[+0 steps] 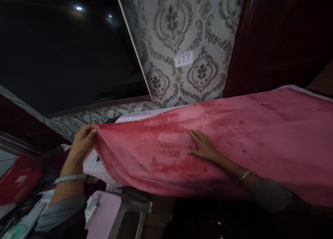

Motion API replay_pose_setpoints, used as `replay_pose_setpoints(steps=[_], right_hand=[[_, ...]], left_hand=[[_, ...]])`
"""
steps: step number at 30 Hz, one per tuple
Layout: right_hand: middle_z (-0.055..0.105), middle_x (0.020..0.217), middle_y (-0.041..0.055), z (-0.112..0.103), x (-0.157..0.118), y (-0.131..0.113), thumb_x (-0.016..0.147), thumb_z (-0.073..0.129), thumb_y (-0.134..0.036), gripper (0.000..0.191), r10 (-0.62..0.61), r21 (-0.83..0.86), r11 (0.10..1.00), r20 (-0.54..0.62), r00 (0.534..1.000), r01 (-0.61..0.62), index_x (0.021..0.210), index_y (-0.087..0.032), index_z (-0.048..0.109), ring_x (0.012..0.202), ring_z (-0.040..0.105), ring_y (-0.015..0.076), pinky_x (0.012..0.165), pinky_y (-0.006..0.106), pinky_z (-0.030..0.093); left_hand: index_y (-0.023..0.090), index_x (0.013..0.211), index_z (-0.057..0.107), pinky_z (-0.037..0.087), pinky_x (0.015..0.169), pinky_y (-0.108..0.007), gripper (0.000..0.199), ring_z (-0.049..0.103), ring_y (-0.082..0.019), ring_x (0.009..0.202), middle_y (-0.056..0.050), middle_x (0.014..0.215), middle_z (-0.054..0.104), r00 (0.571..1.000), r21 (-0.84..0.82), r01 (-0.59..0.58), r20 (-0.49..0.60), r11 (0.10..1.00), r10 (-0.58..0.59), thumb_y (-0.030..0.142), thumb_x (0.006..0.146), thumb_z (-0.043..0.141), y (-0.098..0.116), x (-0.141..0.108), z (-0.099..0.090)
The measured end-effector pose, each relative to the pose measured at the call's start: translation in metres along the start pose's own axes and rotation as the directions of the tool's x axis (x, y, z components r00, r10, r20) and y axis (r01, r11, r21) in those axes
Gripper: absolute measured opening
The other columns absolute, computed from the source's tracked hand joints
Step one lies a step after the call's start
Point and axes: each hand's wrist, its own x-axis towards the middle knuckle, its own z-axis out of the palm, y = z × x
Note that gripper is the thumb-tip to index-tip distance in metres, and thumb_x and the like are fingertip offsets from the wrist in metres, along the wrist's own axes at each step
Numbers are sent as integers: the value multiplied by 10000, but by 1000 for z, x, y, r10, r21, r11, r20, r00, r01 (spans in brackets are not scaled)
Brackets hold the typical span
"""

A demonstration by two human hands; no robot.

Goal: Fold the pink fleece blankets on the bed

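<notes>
A large pink plush cloth (161, 145) spreads across the view from the left middle to the right edge. At its left corner, my left hand (84, 138) pinches the edge and holds it raised. My right hand (203, 145) lies on the cloth near the middle with its fingers spread, palm down. Beneath the cloth, a striped cloth (96, 164) shows at the left end and along the back edge.
A large dark screen (65, 52) stands at the back left, before patterned wallpaper (171, 24) bearing a paper label (183, 59) reading 277. At the lower left are a pink stool (104, 211), a red bag (20, 180) and piled clothes.
</notes>
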Motion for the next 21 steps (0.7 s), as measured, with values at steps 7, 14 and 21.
replay_pose_setpoints(steps=[7,14,21], right_hand=[[468,1478,161,-7,2,-19,817,646,-558,744,30,-17,999,4,1000,-30,1459,-214,493,1350,397,359,1104,529,320],[651,1101,128,-15,3,-38,935,552,-272,219,-9,-91,996,42,999,13,1066,-198,712,1059,565,270,915,390,443],[675,968,97,-29,3,-25,984,272,-177,370,144,149,980,-88,986,-130,881,-206,625,907,599,216,841,336,471]], left_hand=[[259,793,604,481,913,-399,187,578,-236,887,-24,876,623,996,3,-76,-42,997,76,419,697,588,28,10,-10],[249,811,599,493,934,-431,188,597,-249,926,-31,930,634,995,44,-95,42,994,93,420,744,559,44,14,-5],[235,825,613,488,938,-452,228,602,-266,941,-46,922,627,989,211,-139,80,968,124,422,754,503,37,18,-3]])
